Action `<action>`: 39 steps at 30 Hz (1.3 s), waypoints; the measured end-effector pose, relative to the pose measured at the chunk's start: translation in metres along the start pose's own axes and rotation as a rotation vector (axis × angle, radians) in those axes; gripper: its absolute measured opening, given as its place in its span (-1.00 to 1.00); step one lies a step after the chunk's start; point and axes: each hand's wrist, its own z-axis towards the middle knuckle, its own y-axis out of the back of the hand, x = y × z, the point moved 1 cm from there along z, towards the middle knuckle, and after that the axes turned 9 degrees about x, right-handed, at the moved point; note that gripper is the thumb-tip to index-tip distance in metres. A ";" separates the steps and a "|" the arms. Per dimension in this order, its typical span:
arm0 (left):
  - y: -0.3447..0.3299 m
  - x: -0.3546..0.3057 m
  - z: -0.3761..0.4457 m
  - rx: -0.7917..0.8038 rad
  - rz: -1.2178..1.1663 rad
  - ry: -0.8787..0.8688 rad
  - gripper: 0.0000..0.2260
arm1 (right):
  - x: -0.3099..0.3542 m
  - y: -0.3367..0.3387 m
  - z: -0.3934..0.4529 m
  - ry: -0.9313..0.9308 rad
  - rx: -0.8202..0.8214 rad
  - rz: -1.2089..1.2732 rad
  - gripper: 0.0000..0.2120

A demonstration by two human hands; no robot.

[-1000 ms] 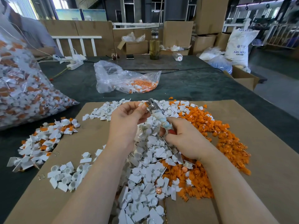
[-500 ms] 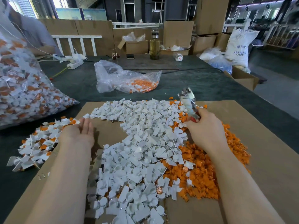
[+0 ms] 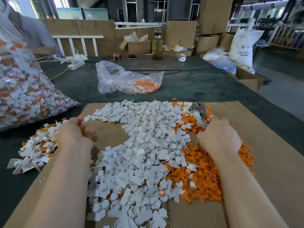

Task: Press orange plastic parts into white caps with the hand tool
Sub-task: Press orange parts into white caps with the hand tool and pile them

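Fingers of the right hand (image 3: pixel 218 139) curl round the tool (image 3: pixel 198 113), its long axis running up-left from the knuckles over the orange parts (image 3: pixel 205 181), which lie directly beneath; that hand is nearer them. White caps (image 3: pixel 139 145), too many to count, heap between the hands. Left hand (image 3: pixel 74 134), fingers loosely bent, holds nothing, beside one finished pile (image 3: pixel 36 148). One tool, two bags on the desk (image 3: pixel 197 89).

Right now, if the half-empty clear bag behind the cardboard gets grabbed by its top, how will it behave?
The clear bag is thin, crumpled film, so it will probably be floppy and stretch upward before lifting. Its orange parts sit low at one end, so they would likely slide into a clump and swing. It looks light for its size; I cannot tell whether its mouth is sealed, so parts may spill.
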 end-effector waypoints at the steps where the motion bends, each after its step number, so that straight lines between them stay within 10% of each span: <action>1: -0.005 0.003 -0.001 0.054 0.168 -0.027 -0.87 | 0.000 -0.001 0.000 -0.019 0.020 -0.038 -0.73; 8: -0.019 0.039 -0.008 0.491 1.518 -0.444 -0.69 | 0.002 -0.005 0.002 0.021 0.120 -0.044 -0.72; 12: -0.020 0.051 -0.006 0.607 1.819 -0.579 -0.58 | 0.007 -0.007 0.001 0.074 0.191 0.020 -0.87; 19: -0.015 0.044 -0.007 0.482 1.674 -0.502 -0.94 | 0.009 -0.010 -0.001 0.099 0.147 -0.022 -0.76; 39: -0.032 0.037 -0.026 0.553 0.866 -0.190 -0.76 | 0.006 -0.009 0.004 0.072 0.166 0.085 -0.85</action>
